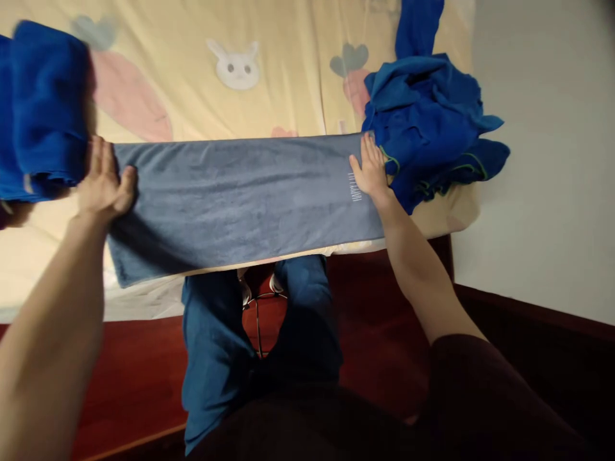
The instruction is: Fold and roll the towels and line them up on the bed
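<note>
A grey-blue towel (pixel 250 198) lies spread in a long flat strip along the near edge of the bed, with small white lettering near its right end. My left hand (pixel 106 182) rests flat on the towel's left end, fingers stretched out and thumb apart. At the opposite end, my right hand (pixel 371 168) lies flat with its fingers extended, just above the lettering and touching the towel's upper right corner. Neither hand grips anything. The towel looks smooth, with a few faint creases running lengthwise.
A crumpled heap of blue cloths (pixel 427 115) borders the towel's right end. Folded blue cloths (pixel 50 109) sit at the left. Beneath is a yellow bedsheet (pixel 283 70) with carrot and rabbit prints. A white wall (pixel 542 160) stands right; my legs (pixel 211 339) are below the bed edge.
</note>
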`<action>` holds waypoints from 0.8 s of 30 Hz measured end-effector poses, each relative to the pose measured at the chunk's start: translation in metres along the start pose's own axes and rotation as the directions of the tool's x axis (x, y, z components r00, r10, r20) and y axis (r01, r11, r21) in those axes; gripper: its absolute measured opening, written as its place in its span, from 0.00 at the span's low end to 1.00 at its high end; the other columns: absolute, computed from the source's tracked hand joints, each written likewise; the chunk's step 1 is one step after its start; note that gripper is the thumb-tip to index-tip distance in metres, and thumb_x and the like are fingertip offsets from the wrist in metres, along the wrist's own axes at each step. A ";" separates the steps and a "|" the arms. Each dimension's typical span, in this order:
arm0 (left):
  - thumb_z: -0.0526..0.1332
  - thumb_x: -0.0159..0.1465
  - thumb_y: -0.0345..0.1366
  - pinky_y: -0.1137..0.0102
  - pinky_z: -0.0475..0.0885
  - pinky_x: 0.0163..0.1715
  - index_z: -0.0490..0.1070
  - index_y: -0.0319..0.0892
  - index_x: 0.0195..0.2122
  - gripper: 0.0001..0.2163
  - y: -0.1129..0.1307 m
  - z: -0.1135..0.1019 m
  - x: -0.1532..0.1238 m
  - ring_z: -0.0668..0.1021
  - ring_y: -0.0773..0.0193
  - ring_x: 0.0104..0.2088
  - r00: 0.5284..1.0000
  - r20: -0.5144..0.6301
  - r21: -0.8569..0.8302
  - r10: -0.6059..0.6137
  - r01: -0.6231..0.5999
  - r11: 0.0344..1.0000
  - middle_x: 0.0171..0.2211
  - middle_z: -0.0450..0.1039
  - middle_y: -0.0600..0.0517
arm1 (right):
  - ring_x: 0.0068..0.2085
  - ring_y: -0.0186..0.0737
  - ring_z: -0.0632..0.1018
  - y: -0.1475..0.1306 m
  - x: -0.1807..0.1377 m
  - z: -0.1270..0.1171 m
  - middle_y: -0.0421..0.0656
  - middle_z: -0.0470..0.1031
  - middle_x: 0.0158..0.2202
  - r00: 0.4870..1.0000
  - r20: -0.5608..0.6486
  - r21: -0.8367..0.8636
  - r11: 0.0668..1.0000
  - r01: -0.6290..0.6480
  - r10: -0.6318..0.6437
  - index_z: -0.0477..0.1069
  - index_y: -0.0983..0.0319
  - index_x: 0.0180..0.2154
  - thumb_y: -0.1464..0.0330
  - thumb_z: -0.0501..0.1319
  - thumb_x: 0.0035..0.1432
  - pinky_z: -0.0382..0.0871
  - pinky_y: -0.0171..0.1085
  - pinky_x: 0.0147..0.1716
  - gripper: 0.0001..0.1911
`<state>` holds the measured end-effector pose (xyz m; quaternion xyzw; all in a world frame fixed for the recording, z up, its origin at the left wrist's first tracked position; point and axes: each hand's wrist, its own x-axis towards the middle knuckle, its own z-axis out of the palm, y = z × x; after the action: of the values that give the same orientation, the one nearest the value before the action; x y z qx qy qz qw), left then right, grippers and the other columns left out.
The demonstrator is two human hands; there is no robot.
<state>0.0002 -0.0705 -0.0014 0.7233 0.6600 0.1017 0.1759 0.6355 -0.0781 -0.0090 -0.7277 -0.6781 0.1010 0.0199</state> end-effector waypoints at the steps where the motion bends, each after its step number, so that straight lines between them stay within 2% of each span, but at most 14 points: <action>1: 0.41 0.72 0.62 0.52 0.41 0.75 0.38 0.27 0.76 0.45 -0.006 0.000 0.005 0.42 0.50 0.77 1.000 0.008 0.002 -0.016 0.016 1.000 0.78 0.34 0.37 | 0.78 0.46 0.44 0.009 0.007 0.004 0.44 0.44 0.79 1.000 -0.010 0.000 1.000 0.003 -0.003 0.39 0.63 0.77 0.53 0.34 0.77 0.43 0.56 0.76 0.36; 4: 0.38 0.70 0.66 0.52 0.41 0.75 0.34 0.27 0.76 0.48 -0.013 -0.002 0.012 0.40 0.51 0.77 0.999 0.037 0.022 -0.010 0.010 1.000 0.78 0.31 0.38 | 0.78 0.41 0.41 0.024 0.018 0.009 0.43 0.41 0.79 1.000 -0.028 0.001 1.000 0.013 -0.013 0.37 0.67 0.76 0.52 0.28 0.77 0.38 0.51 0.77 0.38; 6: 0.36 0.69 0.65 0.51 0.38 0.74 0.34 0.24 0.76 0.49 -0.005 -0.002 0.004 0.38 0.50 0.77 0.999 0.044 0.021 0.000 -0.001 1.000 0.78 0.29 0.35 | 0.78 0.40 0.41 0.026 0.017 0.009 0.44 0.38 0.79 1.000 -0.018 0.001 1.000 0.026 -0.026 0.38 0.70 0.76 0.52 0.28 0.77 0.37 0.49 0.78 0.38; 8: 0.37 0.70 0.62 0.49 0.36 0.74 0.37 0.24 0.76 0.47 0.013 0.000 -0.021 0.39 0.48 0.77 1.000 0.011 0.009 -0.007 0.007 1.000 0.78 0.31 0.34 | 0.78 0.39 0.42 0.026 0.005 0.006 0.42 0.37 0.79 1.000 -0.010 -0.001 1.000 0.021 -0.021 0.39 0.66 0.76 0.53 0.31 0.77 0.39 0.49 0.78 0.37; 11: 0.43 0.71 0.56 0.50 0.38 0.74 0.43 0.30 0.77 0.41 0.038 0.010 -0.081 0.41 0.51 0.78 0.999 -0.049 0.021 -0.022 0.023 1.000 0.78 0.37 0.38 | 0.78 0.43 0.44 0.031 -0.027 0.000 0.39 0.40 0.79 1.000 0.004 -0.014 1.000 -0.020 0.020 0.36 0.58 0.77 0.53 0.34 0.76 0.44 0.54 0.76 0.35; 14: 0.46 0.70 0.52 0.53 0.39 0.75 0.48 0.40 0.77 0.37 0.047 0.022 -0.134 0.45 0.55 0.77 0.992 -0.110 0.045 -0.066 0.071 0.996 0.78 0.39 0.45 | 0.78 0.47 0.48 0.038 -0.054 -0.010 0.42 0.43 0.79 0.999 0.032 -0.035 0.999 -0.026 0.027 0.36 0.59 0.78 0.54 0.35 0.76 0.47 0.56 0.75 0.35; 16: 0.47 0.68 0.50 0.54 0.40 0.75 0.49 0.43 0.77 0.36 0.047 0.027 -0.150 0.46 0.56 0.77 0.985 -0.144 0.037 -0.094 0.101 0.994 0.78 0.41 0.47 | 0.78 0.46 0.48 0.040 -0.055 -0.015 0.42 0.42 0.79 0.999 0.025 -0.043 0.999 0.022 -0.021 0.40 0.60 0.77 0.56 0.36 0.76 0.48 0.53 0.75 0.34; 20: 0.49 0.66 0.48 0.54 0.43 0.74 0.53 0.46 0.76 0.36 0.044 0.028 -0.149 0.50 0.55 0.77 0.975 -0.197 0.021 -0.100 0.106 0.994 0.77 0.45 0.50 | 0.78 0.41 0.48 0.039 -0.021 -0.021 0.41 0.41 0.79 0.994 -0.021 -0.012 0.995 0.103 -0.104 0.46 0.62 0.76 0.58 0.36 0.76 0.46 0.48 0.76 0.34; 24: 0.51 0.63 0.47 0.54 0.44 0.74 0.51 0.54 0.76 0.37 0.042 0.027 -0.143 0.51 0.54 0.76 0.972 -0.229 0.003 -0.054 0.056 0.998 0.77 0.44 0.57 | 0.78 0.44 0.46 0.052 0.032 -0.022 0.39 0.43 0.79 0.999 -0.040 -0.026 1.000 -0.009 0.008 0.45 0.60 0.76 0.53 0.35 0.76 0.40 0.53 0.77 0.35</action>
<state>0.0341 -0.2187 0.0021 0.6890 0.6961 0.1764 0.0980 0.6922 -0.0477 -0.0003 -0.7326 -0.6758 0.0778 0.0237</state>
